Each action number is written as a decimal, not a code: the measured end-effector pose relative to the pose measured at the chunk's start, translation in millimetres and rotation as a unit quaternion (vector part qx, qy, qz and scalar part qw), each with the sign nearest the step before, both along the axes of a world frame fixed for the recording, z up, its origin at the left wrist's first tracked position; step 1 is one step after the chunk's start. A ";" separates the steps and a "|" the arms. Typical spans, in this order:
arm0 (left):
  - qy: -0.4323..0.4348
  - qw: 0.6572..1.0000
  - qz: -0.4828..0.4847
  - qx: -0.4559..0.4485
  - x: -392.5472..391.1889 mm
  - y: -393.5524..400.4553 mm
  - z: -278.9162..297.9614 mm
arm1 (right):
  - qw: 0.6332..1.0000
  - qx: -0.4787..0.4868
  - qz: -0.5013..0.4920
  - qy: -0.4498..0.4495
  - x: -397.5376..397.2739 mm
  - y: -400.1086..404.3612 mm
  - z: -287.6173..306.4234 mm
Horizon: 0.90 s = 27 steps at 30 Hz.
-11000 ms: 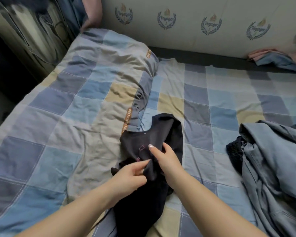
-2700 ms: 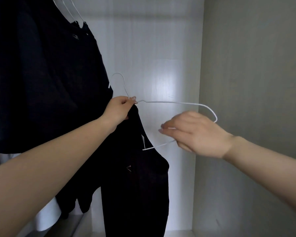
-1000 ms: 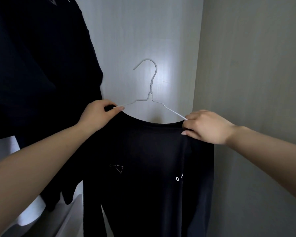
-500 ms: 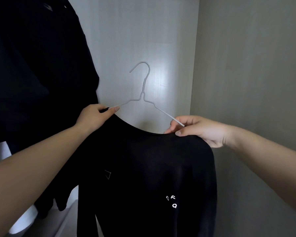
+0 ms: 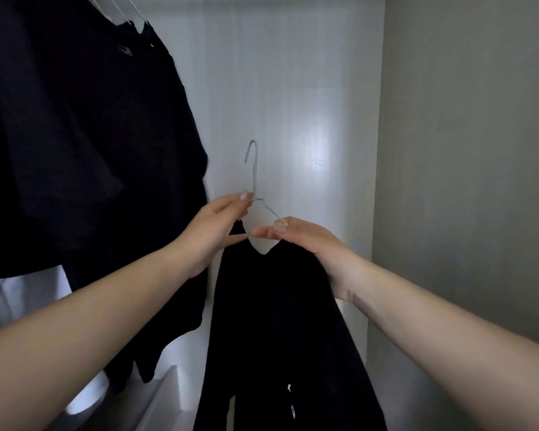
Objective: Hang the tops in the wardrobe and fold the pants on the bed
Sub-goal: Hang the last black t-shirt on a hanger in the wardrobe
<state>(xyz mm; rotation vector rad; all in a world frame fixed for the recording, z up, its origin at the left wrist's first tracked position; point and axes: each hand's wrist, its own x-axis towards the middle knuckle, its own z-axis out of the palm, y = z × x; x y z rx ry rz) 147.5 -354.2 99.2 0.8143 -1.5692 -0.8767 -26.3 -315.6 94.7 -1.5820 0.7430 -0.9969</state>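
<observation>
Black knit top [image 5: 280, 321] draped on a thin white wire hanger [image 5: 255, 169], held up inside the wardrobe [image 5: 293, 88] by both hands. The left hand [image 5: 213, 231] pinches the hanger at the base of its neck, thumb and forefinger closed on the wire where the two shoulder arms meet; the hook rises directly above this pinch and is not on any rail. The right hand [image 5: 302, 241] lies on the top's right shoulder, just below and to the right of the pinch, fingers nearly straight and resting flat, a fingertip touching the sloping wire; it closes on nothing. The neckline dips in a V between the two hands, and the body of the top hangs straight down beneath them.

Risks, as judged from this arrangement:
(a) The whole load is carried by one small pinch on smooth wire; a twist during the lift could let the hanger rotate or slip.
(b) The left shoulder of the top sits tight against the pinching fingers, and whether it is fully seated on the wire cannot be told; if not, the fabric may slide off that side once released.
(c) Other dark garments [image 5: 84, 135] hang just to the left of the grip on their own hangers [image 5: 128, 14]; the rising hook could snag them.
(d) The rail is out of view above, so the hook must be aimed upward with little margin.
</observation>
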 end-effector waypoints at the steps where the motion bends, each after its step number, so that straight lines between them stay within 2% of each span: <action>1: 0.010 1.000 -0.012 0.007 -2.6 7.0 0.6 | 1.000 -0.026 -0.006 0.000 3.2 3.6 -5.7; 3: 0.012 1.000 -0.018 0.008 -5.5 20.7 3.3 | 0.997 -0.067 -0.022 0.015 12.3 5.2 -8.1; 9: 0.023 0.999 0.033 -0.008 -4.1 44.8 14.4 | 0.989 -0.128 -0.045 -0.057 57.4 -16.5 10.8; 14: -0.001 0.993 0.111 -0.044 14.7 59.7 44.3 | 0.977 -0.200 -0.055 -0.040 89.3 -30.1 41.0; 17: -0.056 0.986 0.136 -0.081 29.8 68.2 66.0 | 0.969 -0.237 -0.055 -0.044 110.6 -38.8 69.0; 21: -0.069 0.975 0.190 -0.093 63.0 72.7 102.4 | 0.956 -0.290 -0.035 -0.043 144.0 -43.7 120.3; 23: -0.102 0.966 0.214 -0.106 78.6 76.3 122.8 | 0.954 -0.293 -0.031 -0.056 160.3 -43.3 150.0; 27: -0.148 0.949 0.241 -0.137 109.4 82.1 174.9 | 0.943 -0.323 -0.061 -0.058 198.1 -51.7 210.4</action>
